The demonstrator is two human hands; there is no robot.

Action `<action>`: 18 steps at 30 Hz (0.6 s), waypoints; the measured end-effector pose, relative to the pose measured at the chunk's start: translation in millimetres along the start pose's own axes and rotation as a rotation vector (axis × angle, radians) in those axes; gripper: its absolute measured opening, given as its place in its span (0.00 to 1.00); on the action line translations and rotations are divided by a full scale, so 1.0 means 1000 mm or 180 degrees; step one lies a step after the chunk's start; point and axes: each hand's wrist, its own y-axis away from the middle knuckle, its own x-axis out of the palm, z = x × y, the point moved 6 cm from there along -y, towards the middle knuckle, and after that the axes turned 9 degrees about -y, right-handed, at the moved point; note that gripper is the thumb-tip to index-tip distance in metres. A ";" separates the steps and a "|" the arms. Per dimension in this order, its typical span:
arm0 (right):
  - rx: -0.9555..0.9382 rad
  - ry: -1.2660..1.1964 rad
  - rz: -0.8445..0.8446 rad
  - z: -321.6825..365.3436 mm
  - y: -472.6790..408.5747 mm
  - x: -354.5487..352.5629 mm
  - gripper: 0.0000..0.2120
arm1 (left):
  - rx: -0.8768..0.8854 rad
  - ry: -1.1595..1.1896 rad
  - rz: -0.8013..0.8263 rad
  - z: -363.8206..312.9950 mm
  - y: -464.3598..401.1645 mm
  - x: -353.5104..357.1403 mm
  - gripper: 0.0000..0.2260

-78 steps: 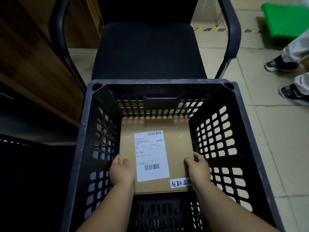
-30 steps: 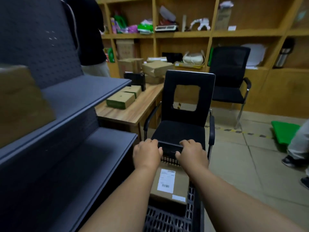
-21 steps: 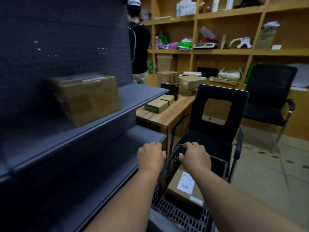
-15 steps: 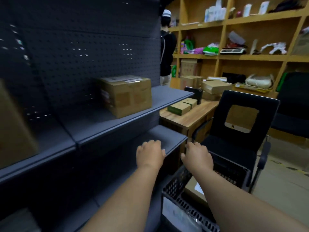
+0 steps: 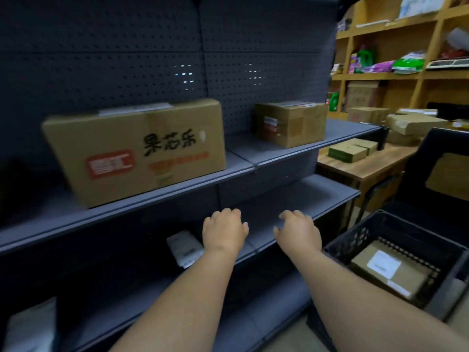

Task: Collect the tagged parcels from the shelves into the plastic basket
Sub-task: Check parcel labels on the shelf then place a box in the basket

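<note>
The left hand (image 5: 224,231) and right hand (image 5: 298,231) are hanging side by side before the grey shelves (image 5: 253,166), fingers loosely curled, holding nothing. A white parcel (image 5: 185,246) is lying just left of the left hand. Two cardboard boxes are sitting above. At right, the plastic basket (image 5: 375,224) is holding a labelled parcel (image 5: 390,270)

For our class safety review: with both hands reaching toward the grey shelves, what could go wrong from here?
1. The large printed box overhangs its shelf edge just above the left hand; a bump might tip it.
2. The plastic basket stands on the floor beside the right hand, possibly a trip hazard.
</note>
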 end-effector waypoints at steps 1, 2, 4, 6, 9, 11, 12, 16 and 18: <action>-0.0046 -0.0046 0.0061 0.016 0.015 0.008 0.20 | -0.0061 -0.0023 0.0011 0.020 0.016 -0.004 0.14; -0.0099 -0.0099 0.0123 0.033 0.031 0.017 0.20 | -0.0134 -0.0027 0.0023 0.039 0.031 -0.007 0.14; -0.0220 -0.0210 0.0216 0.067 0.058 0.030 0.19 | -0.0304 -0.0019 0.0022 0.077 0.061 -0.016 0.14; -0.0368 -0.0286 0.0293 0.100 0.082 0.041 0.19 | -0.0474 -0.0065 -0.0003 0.113 0.087 -0.027 0.14; -0.0630 -0.0296 0.0423 0.148 0.112 0.056 0.19 | -0.0763 -0.0136 -0.0075 0.163 0.125 -0.044 0.14; -0.0824 -0.0325 0.0502 0.179 0.130 0.067 0.19 | -0.1001 -0.0213 -0.0128 0.197 0.149 -0.055 0.14; -0.0923 -0.0353 0.0554 0.194 0.140 0.072 0.19 | -0.1126 -0.0272 -0.0154 0.213 0.162 -0.060 0.14; -0.1327 -0.0444 0.0786 0.251 0.180 0.090 0.19 | -0.1628 -0.0466 -0.0188 0.271 0.213 -0.081 0.15; -0.1551 -0.0493 0.0879 0.277 0.201 0.096 0.19 | -0.1866 -0.0577 -0.0174 0.294 0.240 -0.092 0.15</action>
